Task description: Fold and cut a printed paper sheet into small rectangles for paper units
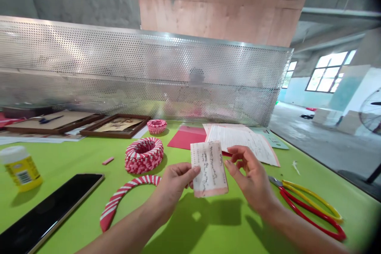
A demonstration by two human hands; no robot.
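Observation:
A small piece of handwritten paper (pixel 210 172) is held up above the green table, its left edge pinched between the thumb and fingers of my left hand (pixel 176 180). My right hand (pixel 251 178) is beside the paper's right edge, thumb and fingers apart and slightly curled. Its thumb tip is very close to that edge; I cannot tell whether it touches. Left of my left wrist lies a curved red-and-white striped paper strip (pixel 123 194), partly hidden by the wrist. Behind it stands a thick ring of folded red-and-white paper (pixel 144 156), with a smaller pink-and-white ring (pixel 156 126) farther back.
Scissors (pixel 309 202) with red and yellow handles lie at right. Written sheets (pixel 241 143) and red paper (pixel 186 137) are behind my hands. A phone (pixel 50 210), a glue stick (pixel 22 170) and wooden frames (pixel 116 125) occupy the left. A perforated metal screen (pixel 119 71) closes off the back.

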